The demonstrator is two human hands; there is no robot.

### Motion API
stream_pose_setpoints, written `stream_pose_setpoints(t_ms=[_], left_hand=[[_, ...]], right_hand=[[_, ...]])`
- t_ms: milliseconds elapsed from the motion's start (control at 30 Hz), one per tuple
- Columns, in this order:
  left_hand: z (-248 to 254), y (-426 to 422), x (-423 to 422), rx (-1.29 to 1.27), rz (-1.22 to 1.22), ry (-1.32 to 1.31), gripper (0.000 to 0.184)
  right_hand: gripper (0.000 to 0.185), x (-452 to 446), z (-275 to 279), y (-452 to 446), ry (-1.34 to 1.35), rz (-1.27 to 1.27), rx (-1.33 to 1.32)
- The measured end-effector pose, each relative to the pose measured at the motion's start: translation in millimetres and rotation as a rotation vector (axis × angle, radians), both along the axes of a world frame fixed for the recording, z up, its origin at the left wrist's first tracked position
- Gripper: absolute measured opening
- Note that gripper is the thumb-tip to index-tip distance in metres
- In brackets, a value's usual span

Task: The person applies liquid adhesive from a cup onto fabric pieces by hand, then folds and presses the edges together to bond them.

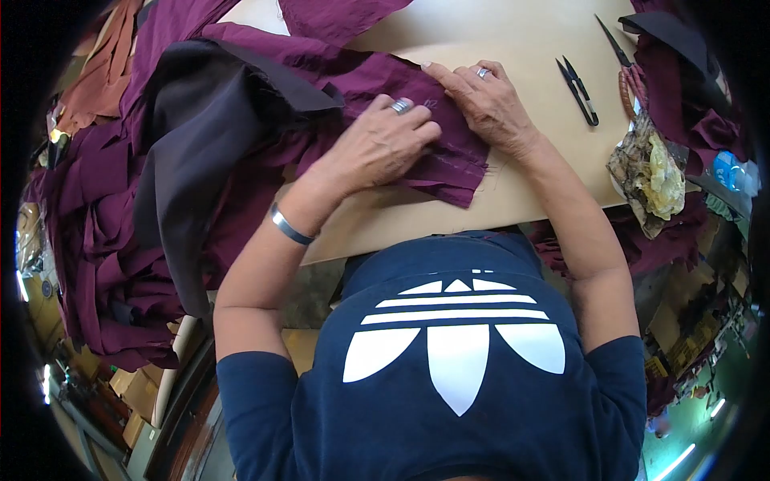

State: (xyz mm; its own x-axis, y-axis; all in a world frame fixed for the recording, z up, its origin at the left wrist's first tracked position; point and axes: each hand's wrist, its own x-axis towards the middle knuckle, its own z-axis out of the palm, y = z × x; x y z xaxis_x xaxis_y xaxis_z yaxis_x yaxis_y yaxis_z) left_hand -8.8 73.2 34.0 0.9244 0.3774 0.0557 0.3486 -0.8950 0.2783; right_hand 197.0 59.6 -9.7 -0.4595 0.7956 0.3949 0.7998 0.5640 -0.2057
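Head view: maroon cloth (459, 156) — left hand (383, 143) atop, fingers curled; right hand (491, 106) apparently steadying far edge, fingers bent — any pinch untellable.

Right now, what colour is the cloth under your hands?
Plum-purple cloth, best in the head view.

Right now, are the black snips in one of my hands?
No, the black snips lie on the table, apart from your left hand and right hand.
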Motion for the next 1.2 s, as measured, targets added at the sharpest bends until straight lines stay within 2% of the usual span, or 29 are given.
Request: stream_pose_setpoints(t_ms=[200,500,733,933,1200], left_hand=[[6,20,-25,0.052,0.011,0.123,0.01],[16,36,-41,0.152,-0.142,0.185,0.018],[17,39,-41,0.284,-0.22,0.307,0.013],[14,42,-44,0.238,-0.223,0.26,0.013],[20,39,-47,0.277,-0.228,0.366,0.014]], right_hand=[[0.048,0,3,0,0.006,0.005,-0.026],[0.047,-1,2,-1,-0.015,-0.015,0.0],[0.047,-1,4,-1,0.009,-0.013,-0.007],[0.047,-1,2,-1,0.001,-0.015,0.005],[0.048,-1,2,-1,-0.006,-0.018,0.004]])
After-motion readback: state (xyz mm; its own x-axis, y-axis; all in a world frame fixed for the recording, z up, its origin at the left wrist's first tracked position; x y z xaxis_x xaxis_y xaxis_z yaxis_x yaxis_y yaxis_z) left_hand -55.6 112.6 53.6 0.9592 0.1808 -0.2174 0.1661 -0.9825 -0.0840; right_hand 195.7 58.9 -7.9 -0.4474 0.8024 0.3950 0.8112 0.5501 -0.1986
